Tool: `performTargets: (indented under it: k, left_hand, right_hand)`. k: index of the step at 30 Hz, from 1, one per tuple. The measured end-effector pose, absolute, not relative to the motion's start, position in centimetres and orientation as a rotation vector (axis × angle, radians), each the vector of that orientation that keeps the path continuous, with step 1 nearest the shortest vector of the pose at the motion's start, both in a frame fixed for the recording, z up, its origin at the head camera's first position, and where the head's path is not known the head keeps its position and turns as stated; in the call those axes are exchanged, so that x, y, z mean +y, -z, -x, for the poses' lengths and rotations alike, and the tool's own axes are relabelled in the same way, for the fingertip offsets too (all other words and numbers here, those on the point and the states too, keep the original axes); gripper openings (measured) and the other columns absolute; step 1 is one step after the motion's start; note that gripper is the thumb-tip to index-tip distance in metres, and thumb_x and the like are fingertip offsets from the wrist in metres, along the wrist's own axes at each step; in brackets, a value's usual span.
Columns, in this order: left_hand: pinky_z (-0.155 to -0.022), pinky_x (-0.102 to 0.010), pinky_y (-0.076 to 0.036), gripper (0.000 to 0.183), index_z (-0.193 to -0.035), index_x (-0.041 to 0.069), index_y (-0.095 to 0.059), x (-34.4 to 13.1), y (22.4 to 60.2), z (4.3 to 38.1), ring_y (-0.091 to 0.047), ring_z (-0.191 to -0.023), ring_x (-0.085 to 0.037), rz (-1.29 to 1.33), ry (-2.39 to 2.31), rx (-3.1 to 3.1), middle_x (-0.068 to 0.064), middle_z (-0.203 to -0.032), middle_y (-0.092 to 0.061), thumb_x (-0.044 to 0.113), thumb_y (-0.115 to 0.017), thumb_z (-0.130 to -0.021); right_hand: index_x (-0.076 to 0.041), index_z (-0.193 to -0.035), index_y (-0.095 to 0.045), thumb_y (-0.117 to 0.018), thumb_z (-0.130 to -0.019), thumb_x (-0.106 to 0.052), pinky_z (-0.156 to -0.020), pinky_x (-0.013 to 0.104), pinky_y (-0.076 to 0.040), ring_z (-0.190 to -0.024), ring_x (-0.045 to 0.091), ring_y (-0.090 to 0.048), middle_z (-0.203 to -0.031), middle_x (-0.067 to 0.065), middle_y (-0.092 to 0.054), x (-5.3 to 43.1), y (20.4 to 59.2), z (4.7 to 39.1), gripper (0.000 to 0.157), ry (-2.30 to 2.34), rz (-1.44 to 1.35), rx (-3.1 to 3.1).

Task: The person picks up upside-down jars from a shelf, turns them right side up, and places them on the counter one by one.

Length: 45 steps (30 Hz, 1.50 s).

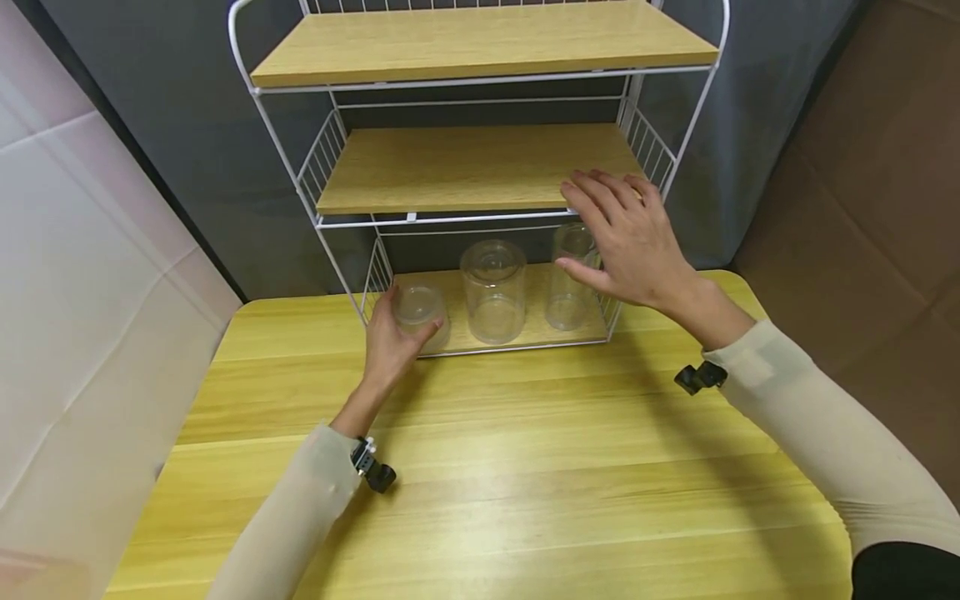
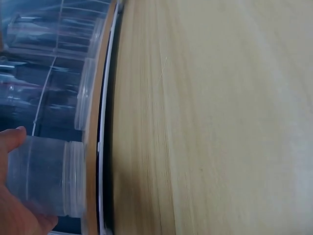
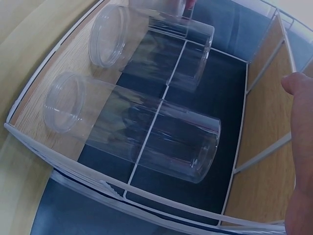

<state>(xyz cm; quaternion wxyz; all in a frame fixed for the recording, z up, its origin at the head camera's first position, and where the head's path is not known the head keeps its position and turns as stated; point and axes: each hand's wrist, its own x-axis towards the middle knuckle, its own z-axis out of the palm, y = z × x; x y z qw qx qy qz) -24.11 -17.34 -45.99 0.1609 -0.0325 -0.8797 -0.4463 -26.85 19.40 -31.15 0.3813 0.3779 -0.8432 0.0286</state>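
Observation:
On the bottom shelf stand three clear jars of differing height. My left hand (image 1: 392, 346) holds the short jar (image 1: 420, 308) at the left end, thumb on one side and fingers on the other. In the left wrist view that short jar (image 2: 41, 174) has its ridged rim down at the shelf board. A medium jar (image 1: 493, 296) stands in the middle, untouched. The tall, narrow jar (image 3: 132, 127) is at the right end, partly behind my right hand (image 1: 630, 242) in the head view. That hand is raised with extended fingers at the middle shelf's front right edge, holding nothing.
A white wire rack carries the wooden top shelf (image 1: 480, 42), middle shelf (image 1: 480, 167) and bottom shelf (image 1: 457, 343), with wire side guards. It stands at the back of a yellow wooden table (image 1: 510, 467). A dark grey panel (image 1: 187, 142) rises behind.

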Motion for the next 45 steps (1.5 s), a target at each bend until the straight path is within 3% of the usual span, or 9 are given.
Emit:
performTargets:
  k: [16, 25, 29, 32, 35, 39, 42, 45]
  left_hand:
    - [-0.107, -0.055, -0.050, 0.098, -0.155, -0.006, -0.041, -17.2, 43.6, 21.2, -0.058, -0.128, -0.043, 0.126, 1.318, -2.495, -0.028, -0.148, -0.056, 0.025, -0.094, -0.079]
    - [-0.107, -0.054, -0.055, 0.093, -0.155, -0.003, -0.042, -16.0, 41.5, 19.1, -0.058, -0.128, -0.039, 0.177, 1.524, -2.426, -0.025, -0.145, -0.055, 0.023, -0.093, -0.081]
    - [-0.103, -0.054, -0.056, 0.091, -0.154, -0.001, -0.044, -15.3, 40.6, 18.1, -0.059, -0.126, -0.037, 0.193, 1.599, -2.406, -0.024, -0.143, -0.055, 0.022, -0.092, -0.081]
    - [-0.098, -0.049, -0.059, 0.085, -0.154, 0.000, -0.044, -14.4, 39.9, 17.1, -0.061, -0.123, -0.034, 0.227, 1.725, -2.355, -0.022, -0.142, -0.056, 0.017, -0.090, -0.084]
    - [-0.095, -0.036, -0.060, 0.079, -0.154, 0.001, -0.043, -13.4, 39.1, 16.3, -0.061, -0.123, -0.030, 0.289, 1.905, -2.270, -0.020, -0.142, -0.056, 0.012, -0.084, -0.088]
    - [-0.096, -0.022, -0.057, 0.070, -0.154, 0.000, -0.041, -11.8, 38.6, 15.6, -0.057, -0.126, -0.024, 0.405, 2.159, -2.093, -0.019, -0.143, -0.054, 0.008, -0.073, -0.093]
    - [-0.097, -0.022, -0.056, 0.066, -0.154, -0.002, -0.040, -10.6, 38.4, 15.3, -0.058, -0.124, -0.020, 0.482, 2.331, -1.913, -0.018, -0.143, -0.053, 0.008, -0.069, -0.095]
    - [-0.096, -0.025, -0.057, 0.071, -0.153, -0.002, -0.039, -9.3, 38.3, 15.1, -0.060, -0.121, -0.018, 0.532, 2.481, -1.733, -0.015, -0.143, -0.052, 0.020, -0.076, -0.096]
  right_hand:
    - [-0.004, -0.157, -0.046, -0.051, -0.100, -0.065, -0.113, 0.069, -0.033, -0.142, 0.045, -0.047, -0.156, 0.023, -0.051, 19.4, 31.1, 26.1, 0.083, -0.107, -0.957, -2.172]
    - [-0.005, -0.157, -0.047, -0.049, -0.103, -0.066, -0.121, 0.068, -0.026, -0.147, 0.045, -0.040, -0.161, 0.023, -0.045, 20.2, 31.7, 23.1, 0.082, -0.221, -1.006, -2.200]
    - [-0.002, -0.156, -0.048, -0.049, -0.104, -0.065, -0.121, 0.065, -0.030, -0.147, 0.045, -0.042, -0.159, 0.024, -0.047, 20.0, 33.2, 21.5, 0.082, -0.284, -1.044, -2.195]
    - [0.001, -0.154, -0.050, -0.051, -0.104, -0.064, -0.119, 0.061, -0.035, -0.144, 0.044, -0.046, -0.155, 0.024, -0.051, 19.5, 34.9, 20.3, 0.082, -0.412, -1.084, -2.198]
    - [0.003, -0.152, -0.050, -0.055, -0.103, -0.063, -0.120, 0.055, -0.039, -0.141, 0.042, -0.050, -0.152, 0.023, -0.054, 18.7, 36.7, 19.1, 0.083, -0.668, -1.106, -2.220]
    - [0.002, -0.156, -0.046, -0.074, -0.096, -0.045, -0.120, 0.045, -0.042, -0.141, 0.037, -0.051, -0.155, 0.019, -0.053, 17.4, 38.5, 17.7, 0.081, -1.086, -1.090, -2.238]
    - [-0.001, -0.159, -0.041, -0.081, -0.087, -0.021, -0.119, 0.042, -0.045, -0.144, 0.036, -0.049, -0.159, 0.018, -0.049, 16.3, 39.1, 16.8, 0.084, -1.397, -1.068, -2.229]
    - [-0.001, -0.162, -0.037, -0.083, -0.084, -0.006, -0.117, 0.043, -0.047, -0.144, 0.038, -0.048, -0.161, 0.021, -0.045, 15.3, 39.4, 16.2, 0.091, -1.681, -1.022, -2.172]
